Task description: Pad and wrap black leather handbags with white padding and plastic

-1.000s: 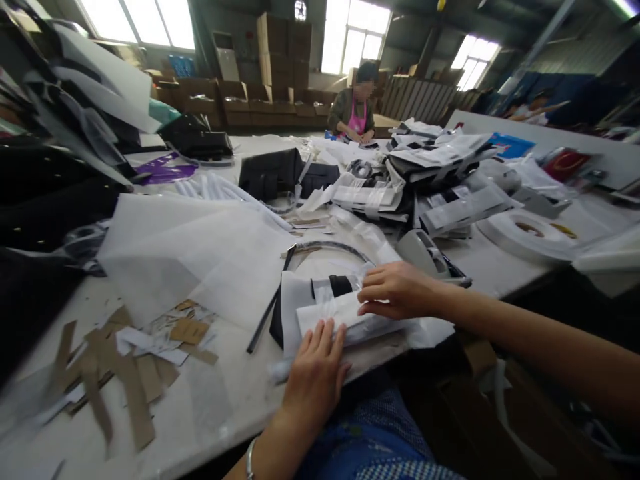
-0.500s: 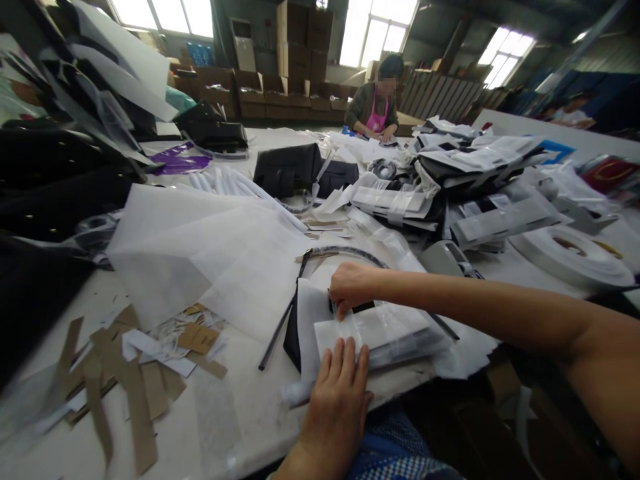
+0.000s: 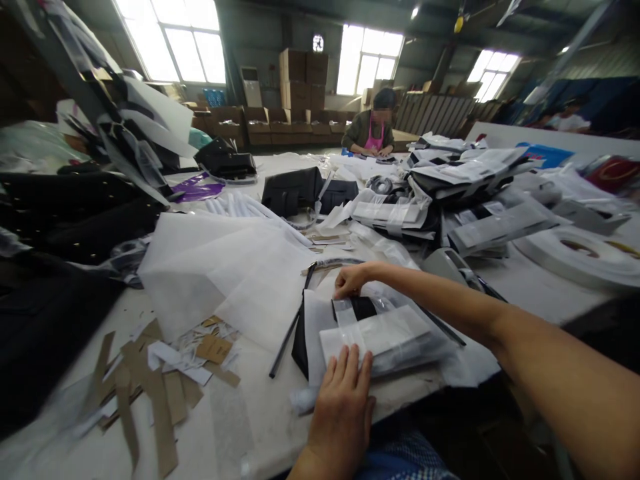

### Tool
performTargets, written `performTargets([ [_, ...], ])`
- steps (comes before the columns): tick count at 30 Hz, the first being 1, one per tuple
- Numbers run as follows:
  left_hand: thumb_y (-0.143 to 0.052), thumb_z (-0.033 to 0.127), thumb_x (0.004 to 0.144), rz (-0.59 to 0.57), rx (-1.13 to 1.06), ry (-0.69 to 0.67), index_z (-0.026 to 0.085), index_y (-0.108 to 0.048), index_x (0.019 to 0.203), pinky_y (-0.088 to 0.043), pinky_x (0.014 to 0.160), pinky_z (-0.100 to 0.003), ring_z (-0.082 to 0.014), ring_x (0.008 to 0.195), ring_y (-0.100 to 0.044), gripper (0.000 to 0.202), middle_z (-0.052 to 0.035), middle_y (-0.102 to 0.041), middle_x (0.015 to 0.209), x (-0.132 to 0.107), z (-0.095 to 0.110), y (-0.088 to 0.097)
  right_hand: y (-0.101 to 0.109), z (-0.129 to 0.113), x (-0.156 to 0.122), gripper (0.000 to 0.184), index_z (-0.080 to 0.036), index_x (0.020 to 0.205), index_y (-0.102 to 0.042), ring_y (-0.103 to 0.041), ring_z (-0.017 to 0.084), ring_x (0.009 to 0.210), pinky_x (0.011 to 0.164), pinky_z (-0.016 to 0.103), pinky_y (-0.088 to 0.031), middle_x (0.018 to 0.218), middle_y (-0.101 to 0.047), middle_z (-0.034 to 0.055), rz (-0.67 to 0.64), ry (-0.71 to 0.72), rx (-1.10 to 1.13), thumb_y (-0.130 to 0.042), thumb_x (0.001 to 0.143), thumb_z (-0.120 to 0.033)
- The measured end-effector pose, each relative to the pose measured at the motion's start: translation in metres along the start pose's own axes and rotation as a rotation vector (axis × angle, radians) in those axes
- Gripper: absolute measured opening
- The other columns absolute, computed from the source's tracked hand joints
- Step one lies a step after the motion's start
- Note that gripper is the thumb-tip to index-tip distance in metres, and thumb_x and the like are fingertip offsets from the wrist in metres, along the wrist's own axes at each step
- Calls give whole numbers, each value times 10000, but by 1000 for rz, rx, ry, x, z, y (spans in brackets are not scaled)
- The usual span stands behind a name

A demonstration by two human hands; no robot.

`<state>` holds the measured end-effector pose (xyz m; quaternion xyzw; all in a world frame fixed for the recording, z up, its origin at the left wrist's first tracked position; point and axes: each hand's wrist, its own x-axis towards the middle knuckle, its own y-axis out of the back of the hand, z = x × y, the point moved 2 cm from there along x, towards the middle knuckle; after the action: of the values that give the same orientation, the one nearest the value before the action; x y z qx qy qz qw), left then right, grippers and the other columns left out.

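A black bag [image 3: 299, 353], partly wrapped in white sheet and clear plastic, lies before me at the table's near edge. Across its top is a folded white wrapping piece [image 3: 390, 331]. My left hand [image 3: 343, 400] rests flat on its near edge, fingers stretched out. At the far side, the curled fingers of my right hand [image 3: 351, 279] pinch the upper end of a clear tape strip [image 3: 346, 315]; the fingertips are partly hidden. Beside the strip, a black band [image 3: 364, 308] shows. A dark strap [image 3: 285, 340] extends from under the bag to the left.
Translucent white sheets [image 3: 225, 267] spread to the left, with brown paper strips [image 3: 160, 413] nearer me. Wrapped black bags [image 3: 395, 217] are piled at the right, near a white tape roll [image 3: 575, 257]. Across the table, a person in a pink apron [image 3: 374, 133] works.
My right hand has shifted slightly away from me and lifted, uncovering more of the clear strip and black band. My left hand stays flat on the wrapping. The view has tilted up.
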<state>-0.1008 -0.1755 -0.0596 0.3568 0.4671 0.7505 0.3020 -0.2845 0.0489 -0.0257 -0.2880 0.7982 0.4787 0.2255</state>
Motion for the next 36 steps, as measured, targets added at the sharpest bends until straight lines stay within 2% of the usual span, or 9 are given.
performTargets([
  [4, -528, 273, 934, -4, 0, 0, 210, -321, 1530, -454, 1118, -456, -296, 1407, -414, 634, -85, -382, 1562, -1, -1, 1, -9, 0, -23, 671, -158, 1083, -721, -674, 210, 835, 794, 314, -508, 914, -740, 88, 176, 54, 63, -538, 794, -736],
  [8, -521, 260, 935, -5, 9, 15, 225, -285, 1541, -438, 1130, -464, -289, 1425, -386, 651, -72, -346, 1582, -3, 1, 0, -37, -8, -35, 927, -220, 1358, -575, -626, 294, 1098, 936, 340, -462, 1237, -673, 112, 201, 131, 27, -790, 576, -669],
  [10, -522, 255, 933, -7, 7, 29, 230, -274, 1545, -431, 1137, -460, -281, 1433, -373, 661, -65, -341, 1585, -3, 3, -1, -48, -8, -35, 956, -199, 1339, -585, -614, 313, 1099, 903, 338, -468, 1243, -660, 127, 215, 131, -1, -822, 527, -645],
  [14, -528, 228, 914, -9, 1, 51, 224, -289, 1540, -422, 1141, -476, -288, 1439, -361, 670, -73, -345, 1583, -3, 4, -1, -54, -1, -31, 712, -183, 1141, -696, -631, 253, 923, 754, 276, -460, 1028, -713, 69, 233, 122, 30, -789, 594, -628],
  [20, -549, 175, 853, -22, -7, 66, 229, -308, 1534, -406, 1153, -480, -286, 1445, -351, 725, -68, -342, 1585, -2, 6, 0, -59, 5, -30, 490, -170, 964, -762, -577, 151, 716, 628, 222, -394, 761, -673, -21, 338, 101, 96, -639, 785, -608],
  [25, -591, 123, 792, -12, 2, 45, 200, -353, 1515, -396, 1156, -496, -302, 1438, -362, 765, -93, -369, 1569, -1, 8, 8, -58, -7, -35, 498, -131, 871, -770, -612, 177, 757, 682, 239, -416, 802, -717, 48, 543, 9, 54, -487, 933, -536],
  [28, -633, 176, 815, 3, -77, 29, 214, -483, 1436, -414, 1147, -475, -292, 1386, -447, 640, -80, -475, 1504, -2, 6, 22, -51, -6, -66, 394, -177, 998, -757, -645, 223, 983, 827, 255, -441, 1043, -742, 98, 688, -53, -11, -478, 961, -452],
  [31, -575, 264, 911, 100, -244, 96, 261, -582, 1334, -458, 1111, -398, -228, 1289, -556, 423, -41, -596, 1394, -5, -9, 42, -53, 11, -118, 408, -208, 1239, -665, -591, 266, 1184, 960, 317, -427, 1276, -665, 132, 793, -162, -65, -465, 966, -437],
  [36, -589, 348, 903, 287, -501, 518, 242, -628, 1278, -344, 1166, -452, -277, 1350, -485, 392, -78, -575, 1414, 3, -67, 62, -80, 52, -182, 649, -134, 1279, -641, -616, 408, 1150, 953, 499, -454, 1205, -682, 229, 741, -411, -43, -462, 902, -631],
])
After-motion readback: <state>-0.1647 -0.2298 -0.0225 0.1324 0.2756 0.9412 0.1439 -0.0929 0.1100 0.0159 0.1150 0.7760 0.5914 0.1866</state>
